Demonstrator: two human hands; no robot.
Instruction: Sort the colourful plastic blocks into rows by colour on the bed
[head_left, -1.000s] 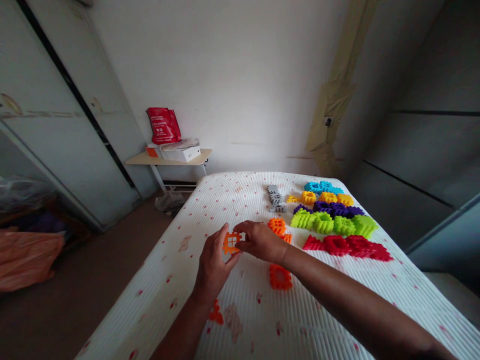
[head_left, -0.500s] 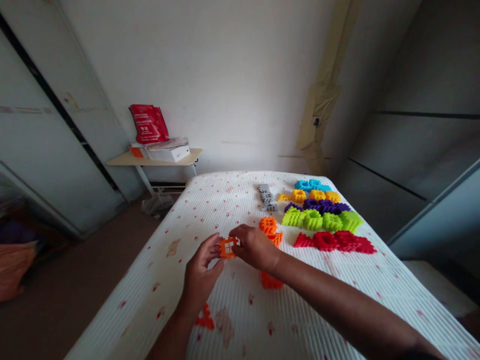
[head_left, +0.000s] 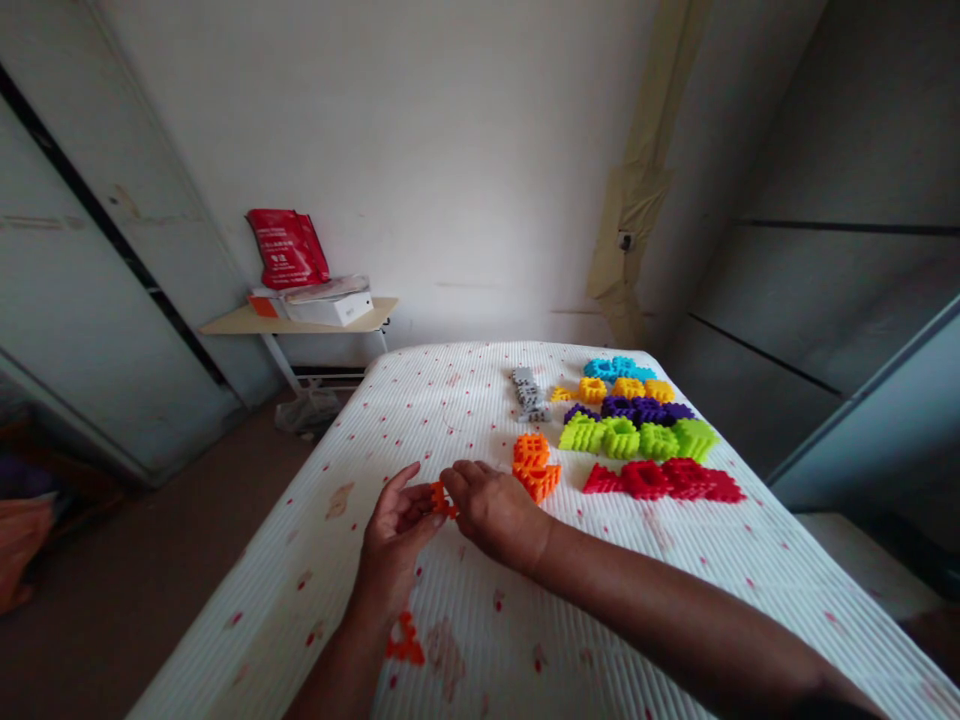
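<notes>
Holding one small orange plastic lattice piece (head_left: 444,499), the two hands are working together above the white ribbed bedcover with red spots (head_left: 337,560). Half a second ago, the window-like bars of this piece were plainly seen; now the right hand (head_left: 495,508) covers most of it and only its left part shows. The fingers of the right hand are bent and pressed close together over the piece; its thumb is hidden, so I cannot tell where it presses. The left hand (head_left: 394,525) pinches the left edge between the thumb and the bent fingers, while its index finger stands apart, raised.

The right forearm (head_left: 660,595) now hides the place where another orange block was visible before. Near the left wrist, the flat orange triangular piece (head_left: 407,642) lies on the bedcover as before. Two orange toothed blocks (head_left: 534,468) also remain just beyond the right hand.
</notes>
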